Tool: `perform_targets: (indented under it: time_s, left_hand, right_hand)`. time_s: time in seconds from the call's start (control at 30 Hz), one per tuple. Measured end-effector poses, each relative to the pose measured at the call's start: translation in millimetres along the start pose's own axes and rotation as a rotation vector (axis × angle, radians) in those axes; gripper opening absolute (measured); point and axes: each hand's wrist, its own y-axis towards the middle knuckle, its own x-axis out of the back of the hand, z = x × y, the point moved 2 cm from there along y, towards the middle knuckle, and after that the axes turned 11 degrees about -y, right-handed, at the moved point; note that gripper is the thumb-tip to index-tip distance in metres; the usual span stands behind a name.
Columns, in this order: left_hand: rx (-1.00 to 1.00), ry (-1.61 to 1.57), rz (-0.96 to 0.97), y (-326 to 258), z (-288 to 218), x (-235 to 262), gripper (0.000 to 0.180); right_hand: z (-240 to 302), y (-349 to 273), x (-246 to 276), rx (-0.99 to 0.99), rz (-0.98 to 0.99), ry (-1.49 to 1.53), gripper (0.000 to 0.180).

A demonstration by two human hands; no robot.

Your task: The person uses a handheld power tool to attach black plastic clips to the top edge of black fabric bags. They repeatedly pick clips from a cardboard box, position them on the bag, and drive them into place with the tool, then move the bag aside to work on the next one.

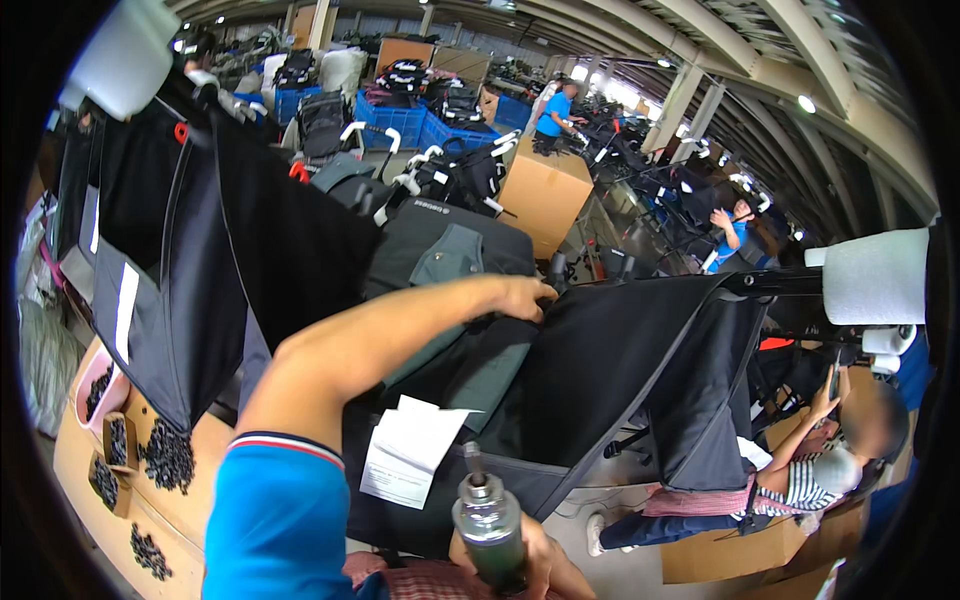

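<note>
My left hand (523,296) reaches forward over a black fabric stroller seat (610,370) and grips its upper edge near the frame. My right hand (545,565) sits low at the bottom edge, closed around a grey-green powered screwdriver (488,520) whose bit points upward. A white paper tag (408,450) hangs on the dark fabric between the two hands. The stroller's black frame bar (770,282) runs right to a white foam-wrapped handle (878,276).
Black fabric panels (180,260) hang at left above a cardboard surface (185,505) with piles of small black parts (166,457). A person (800,480) sits low at right. Other workers in blue (553,112), cardboard boxes (545,190), blue crates and strollers fill the back.
</note>
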Motion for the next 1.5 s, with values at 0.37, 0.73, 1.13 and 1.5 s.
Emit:
perform_targets:
  time_s: [0.37,0.73,1.13,1.5]
  left_hand:
    - [0.040,-0.393,-0.013,7,30,-58,0.056]
    - [0.091,0.189,-0.201,28,53,-73,0.022]
    - [0.010,-0.110,-0.185,19,55,-72,0.043]
    - [0.295,0.656,0.054,37,37,-30,0.066]
  right_hand:
    - [16,-22,13,-0.237,-0.492,0.104,0.030]
    - [13,-37,18,-0.193,-0.562,0.168,0.057]
    - [-5,0,62,0.413,0.205,-0.028,0.048]
    - [19,-38,11,-0.244,-0.705,0.141,0.121]
